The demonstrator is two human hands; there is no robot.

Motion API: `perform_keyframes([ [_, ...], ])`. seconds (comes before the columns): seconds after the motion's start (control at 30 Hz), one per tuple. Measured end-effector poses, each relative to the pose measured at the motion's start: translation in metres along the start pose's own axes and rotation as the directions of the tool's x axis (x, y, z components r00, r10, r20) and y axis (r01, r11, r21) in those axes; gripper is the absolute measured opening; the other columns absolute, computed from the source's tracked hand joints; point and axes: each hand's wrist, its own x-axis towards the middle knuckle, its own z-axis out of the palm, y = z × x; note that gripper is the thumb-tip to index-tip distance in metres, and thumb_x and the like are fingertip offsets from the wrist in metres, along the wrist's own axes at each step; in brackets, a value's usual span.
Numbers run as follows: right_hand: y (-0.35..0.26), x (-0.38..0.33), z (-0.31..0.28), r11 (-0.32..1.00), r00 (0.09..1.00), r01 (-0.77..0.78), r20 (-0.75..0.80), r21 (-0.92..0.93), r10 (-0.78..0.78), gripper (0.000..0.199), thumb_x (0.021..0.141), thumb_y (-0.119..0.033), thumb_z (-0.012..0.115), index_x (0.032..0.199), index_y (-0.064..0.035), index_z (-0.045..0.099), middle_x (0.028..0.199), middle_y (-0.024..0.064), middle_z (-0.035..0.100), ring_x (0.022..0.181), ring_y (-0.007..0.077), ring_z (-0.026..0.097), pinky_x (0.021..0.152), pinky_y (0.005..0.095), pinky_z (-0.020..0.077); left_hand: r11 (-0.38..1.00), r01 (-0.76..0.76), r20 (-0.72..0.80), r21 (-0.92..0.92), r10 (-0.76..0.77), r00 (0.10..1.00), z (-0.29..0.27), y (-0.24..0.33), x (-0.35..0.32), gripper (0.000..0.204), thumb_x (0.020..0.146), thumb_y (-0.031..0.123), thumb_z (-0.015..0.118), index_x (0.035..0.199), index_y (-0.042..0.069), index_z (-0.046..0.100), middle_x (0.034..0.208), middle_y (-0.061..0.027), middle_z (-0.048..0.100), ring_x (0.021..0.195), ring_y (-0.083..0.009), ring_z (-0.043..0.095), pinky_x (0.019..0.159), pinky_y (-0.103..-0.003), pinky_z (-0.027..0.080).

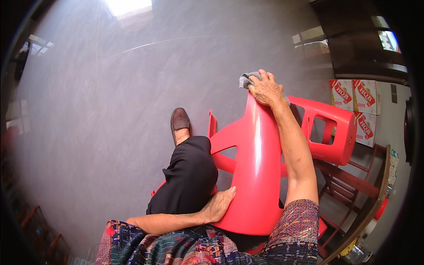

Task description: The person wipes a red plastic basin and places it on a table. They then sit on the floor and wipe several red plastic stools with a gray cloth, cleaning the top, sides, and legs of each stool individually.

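A glossy red plastic stool [256, 163] lies tipped across my lap, its smooth curved side facing up. At the stool's near left edge, my left hand [219, 205] grips the rim with the thumb on top; the other fingers are partly hidden. My right arm reaches along the stool to its far end. There my right hand [266, 89] is closed over a crumpled grey cloth [250, 79], pressed against the far edge.
A second red plastic piece with a square cut-out [342, 149] lies just right of my right forearm. White-and-red cartons [365, 99] are stacked beyond it. At the lower right stand a wooden chair [349, 191] and a round-edged table [369, 216]. My shoe [180, 120] rests on the grey floor [110, 110].
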Motion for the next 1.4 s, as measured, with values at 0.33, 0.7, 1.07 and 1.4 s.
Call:
perform_keyframes([
  [0.33, 0.038, 0.025, 0.021, 0.948, 0.985, -0.149, -0.040, 0.283, 0.167, 0.045, 0.092, -0.042, 0.036, 0.135, -0.0282, 0.039, 0.139, 0.0130, 0.035, 0.126, 0.0368, 0.038, 0.096, 0.0538, 0.0379, 0.999, -0.022, -0.016, -0.038, 0.021, 1.000, 0.001, -0.008, 0.002, 0.047, 0.101, 0.033, 0.024, 0.087, -0.005, 0.049, 0.072, -0.0157, 0.048, 0.068, -0.0283, 0.047, 0.069, -0.037, 0.041],
  [0.7, -0.054, -0.094, -0.015, 0.855, 0.922, 0.379, 0.221, -0.353, -0.318, 0.030, 0.087, -0.037, 0.047, 0.108, -0.0252, 0.065, 0.136, -0.0037, 0.044, 0.130, 0.0246, 0.033, 0.089, 0.0701, 0.0256, 0.990, -0.109, -0.047, 0.092, 0.113, 0.992, -0.002, -0.015, 0.010, 0.049, 0.101, 0.034, 0.022, 0.085, -0.006, 0.045, 0.070, -0.0198, 0.039, 0.066, -0.0270, 0.042, 0.068, -0.039, 0.038],
  [1.07, -0.077, -0.273, -0.023, 0.862, 0.830, 0.485, -0.233, -0.147, -0.507, 0.040, 0.087, -0.042, 0.046, 0.096, -0.0099, 0.067, 0.120, 0.0033, 0.052, 0.113, 0.0252, 0.044, 0.083, 0.0610, 0.0296, 0.831, 0.008, -0.023, -0.556, -0.025, 0.999, -0.004, -0.021, 0.009, 0.071, 0.092, 0.062, 0.024, 0.117, 0.003, 0.054, 0.115, -0.0101, 0.059, 0.109, -0.0176, 0.053, 0.097, -0.033, 0.037],
  [1.4, -0.073, -0.339, -0.019, 0.844, 0.797, 0.536, -0.341, 0.016, -0.499, 0.036, 0.085, -0.030, 0.053, 0.112, -0.0069, 0.061, 0.136, 0.0064, 0.041, 0.117, 0.0247, 0.037, 0.083, 0.0534, 0.0362, 0.878, 0.081, -0.130, -0.472, -0.160, 0.978, -0.002, -0.014, 0.000, 0.088, 0.084, 0.075, 0.022, 0.130, 0.002, 0.043, 0.126, -0.0168, 0.051, 0.116, -0.0270, 0.051, 0.097, -0.038, 0.041],
])
